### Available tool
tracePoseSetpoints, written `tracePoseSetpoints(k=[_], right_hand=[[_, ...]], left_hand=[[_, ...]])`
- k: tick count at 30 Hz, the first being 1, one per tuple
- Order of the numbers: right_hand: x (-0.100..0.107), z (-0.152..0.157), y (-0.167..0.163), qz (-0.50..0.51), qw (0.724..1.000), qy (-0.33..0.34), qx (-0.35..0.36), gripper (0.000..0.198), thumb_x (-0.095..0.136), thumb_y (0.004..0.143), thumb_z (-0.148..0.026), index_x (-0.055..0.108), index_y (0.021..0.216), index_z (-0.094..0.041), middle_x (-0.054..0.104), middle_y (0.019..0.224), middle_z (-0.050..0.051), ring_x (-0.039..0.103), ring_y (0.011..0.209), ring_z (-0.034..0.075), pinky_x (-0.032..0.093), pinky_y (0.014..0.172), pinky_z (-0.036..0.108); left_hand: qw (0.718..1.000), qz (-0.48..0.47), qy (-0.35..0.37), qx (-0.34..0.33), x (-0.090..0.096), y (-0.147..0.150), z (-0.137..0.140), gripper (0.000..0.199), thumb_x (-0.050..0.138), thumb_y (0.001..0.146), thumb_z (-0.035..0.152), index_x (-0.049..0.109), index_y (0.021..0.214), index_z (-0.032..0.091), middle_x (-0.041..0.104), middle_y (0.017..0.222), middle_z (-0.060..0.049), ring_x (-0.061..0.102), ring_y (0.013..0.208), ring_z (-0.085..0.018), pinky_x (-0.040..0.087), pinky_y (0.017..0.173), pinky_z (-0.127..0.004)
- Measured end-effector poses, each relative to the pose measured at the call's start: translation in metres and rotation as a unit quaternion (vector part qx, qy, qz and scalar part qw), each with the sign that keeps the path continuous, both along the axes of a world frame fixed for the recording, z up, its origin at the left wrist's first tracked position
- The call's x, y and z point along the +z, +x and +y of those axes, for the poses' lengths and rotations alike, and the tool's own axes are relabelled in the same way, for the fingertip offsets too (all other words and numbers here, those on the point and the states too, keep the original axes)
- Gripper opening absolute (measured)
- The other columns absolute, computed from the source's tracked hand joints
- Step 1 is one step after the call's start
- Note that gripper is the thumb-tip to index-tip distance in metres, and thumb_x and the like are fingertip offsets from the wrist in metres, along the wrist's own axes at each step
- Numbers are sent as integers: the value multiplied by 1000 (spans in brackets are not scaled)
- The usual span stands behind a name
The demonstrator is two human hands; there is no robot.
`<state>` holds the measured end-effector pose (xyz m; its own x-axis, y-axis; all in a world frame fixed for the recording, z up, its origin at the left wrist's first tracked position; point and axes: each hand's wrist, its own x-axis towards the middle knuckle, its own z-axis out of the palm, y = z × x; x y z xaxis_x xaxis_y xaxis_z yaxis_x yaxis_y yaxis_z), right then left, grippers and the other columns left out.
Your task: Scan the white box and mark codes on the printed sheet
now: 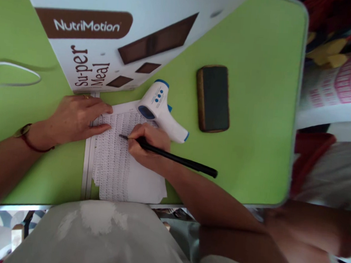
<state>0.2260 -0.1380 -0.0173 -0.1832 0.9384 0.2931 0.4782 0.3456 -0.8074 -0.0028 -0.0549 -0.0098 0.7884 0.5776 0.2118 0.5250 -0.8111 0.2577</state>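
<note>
My right hand (149, 143) is closed round a black pen (185, 161), its tip on or just above the written sheet. Under that hand lies a stack of paper (112, 171), its upper sheet filled with rows of small handwriting. My left hand (78, 116) rests flat at the stack's left edge, thumb and fingers stretched out and touching the paper. A white and blue infrared thermometer (165, 110) lies across the upper right part of the stack, just beyond my right hand. Some of the writing is hidden beneath my right hand and the thermometer.
A large white NutriMotion box (87, 53) stands at the back of the green table (258, 153). To the right lies a phone (215, 98) with a dark screen. A white cable (14, 68) loops at the far left. Red cloth and a printed bag (337, 86) sit beyond the right edge.
</note>
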Motion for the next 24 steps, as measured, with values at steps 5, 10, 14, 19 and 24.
tracePoseSetpoints(k=[5,10,14,19,24], right_hand=[[0,0,1,6,1000,-5,11,13,53,73,-12,49,68,-24,50,54,-8,44,45,8,35,45,22],[2,0,3,17,1000,-22,9,16,54,73,-9,50,69,-24,52,54,-8,46,46,8,37,45,22],[2,0,2,-2,1000,-26,-1,14,55,74,-12,52,69,-24,55,54,-7,48,47,8,39,45,22],[0,-2,0,-2,1000,-7,2,14,54,75,-12,51,67,-24,53,53,-8,46,44,8,37,44,22],[0,-1,3,-5,998,56,-20,15,56,79,-11,53,76,-25,60,61,-6,55,51,10,44,48,23]], left_hand=[[997,-50,49,-25,-2,0,1,34,52,102,44,69,107,16,69,76,-2,59,59,-16,40,57,-30],[997,-43,55,-20,-3,0,1,35,50,103,47,69,107,17,70,77,-2,62,63,-17,41,58,-31],[1000,-9,22,-4,-1,0,0,38,47,103,50,69,110,20,68,73,-2,61,62,-17,42,60,-31],[1000,7,0,2,0,0,0,39,47,102,50,69,112,20,68,75,-2,63,66,-18,42,62,-31],[1000,12,11,0,0,-1,1,39,46,103,50,69,113,20,70,77,-3,63,67,-18,42,63,-30]])
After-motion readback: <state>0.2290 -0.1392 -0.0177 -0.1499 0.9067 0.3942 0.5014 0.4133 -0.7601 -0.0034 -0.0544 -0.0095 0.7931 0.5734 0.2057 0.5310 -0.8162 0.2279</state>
